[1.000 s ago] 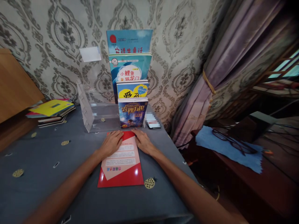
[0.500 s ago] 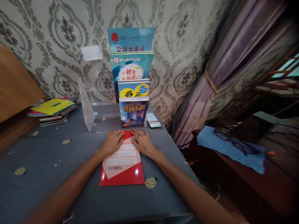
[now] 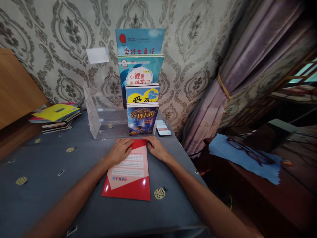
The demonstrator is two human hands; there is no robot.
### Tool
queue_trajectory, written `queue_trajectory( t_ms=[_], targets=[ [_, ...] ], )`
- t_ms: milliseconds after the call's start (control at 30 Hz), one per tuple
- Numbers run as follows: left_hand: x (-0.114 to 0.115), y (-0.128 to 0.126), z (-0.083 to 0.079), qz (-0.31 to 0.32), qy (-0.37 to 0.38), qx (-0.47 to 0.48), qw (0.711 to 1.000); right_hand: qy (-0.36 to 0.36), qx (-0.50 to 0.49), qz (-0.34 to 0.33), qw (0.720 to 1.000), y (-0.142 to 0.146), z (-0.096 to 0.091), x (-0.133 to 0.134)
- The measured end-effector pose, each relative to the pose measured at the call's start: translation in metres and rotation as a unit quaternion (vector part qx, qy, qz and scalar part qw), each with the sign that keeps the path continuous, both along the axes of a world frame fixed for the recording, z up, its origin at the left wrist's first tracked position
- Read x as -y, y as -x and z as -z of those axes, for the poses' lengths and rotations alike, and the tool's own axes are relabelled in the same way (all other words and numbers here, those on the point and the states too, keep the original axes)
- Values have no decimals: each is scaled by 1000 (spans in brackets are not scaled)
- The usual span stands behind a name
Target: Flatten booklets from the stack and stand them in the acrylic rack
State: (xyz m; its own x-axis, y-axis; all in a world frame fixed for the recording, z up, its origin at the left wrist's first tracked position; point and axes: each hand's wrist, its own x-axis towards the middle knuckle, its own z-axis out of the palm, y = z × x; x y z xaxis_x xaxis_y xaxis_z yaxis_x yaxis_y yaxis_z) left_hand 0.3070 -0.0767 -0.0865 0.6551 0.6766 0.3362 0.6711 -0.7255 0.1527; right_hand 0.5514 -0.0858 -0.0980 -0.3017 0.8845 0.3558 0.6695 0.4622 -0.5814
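A red and pink book [image 3: 128,195] lies on the table in front of me, its printed text upside down to my view. My left hand [image 3: 121,150] rests flat over its upper left part, fingers stretched out. At the upper right corner of the book is my right hand [image 3: 156,147], its fingers extended and touching the edge. Just beyond both hands stands a clear display rack [image 3: 111,115]. In its right side several books stand in rising tiers, a dark blue book [image 3: 142,120] in front and blue ones [image 3: 141,66] behind.
A phone [image 3: 163,128] lies right of the rack. Several books and booklets [image 3: 58,114] are stacked at the left, near a wooden panel [image 3: 18,86]. Glasses [image 3: 250,152] lie on a blue cloth [image 3: 223,148] at the right. A purple curtain [image 3: 210,99] hangs by the patterned wall.
The red book has turned slightly, its near end shifting left. My right hand has slid from the cover to the upper right corner. My left hand has barely moved.
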Motion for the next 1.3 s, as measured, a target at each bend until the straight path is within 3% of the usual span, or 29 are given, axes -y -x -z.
queue_trajectory(
  t_ms=[133,500,633,767,900,1067,1300],
  targets=[
    [0,0,0,5,1,-3,1000,5,-48,2,999,-5,7,-4],
    [1,-2,0,5,-9,-6,1000,31,-20,91,995,9,3,3],
    [1,-2,0,11,-14,-4,1000,64,-146,95,983,10,8,-4],
    [0,-2,2,12,-18,-3,1000,108,-322,64,939,11,7,-7],
    [-1,-1,2,11,-20,2,1000,132,-383,39,914,11,2,-5],
    [6,-6,-11,6,6,-6,1000,173,-360,39,916,10,-1,-1],
    [27,-39,-37,-103,32,-59,992,176,-331,58,925,15,-2,4]
  ],
)
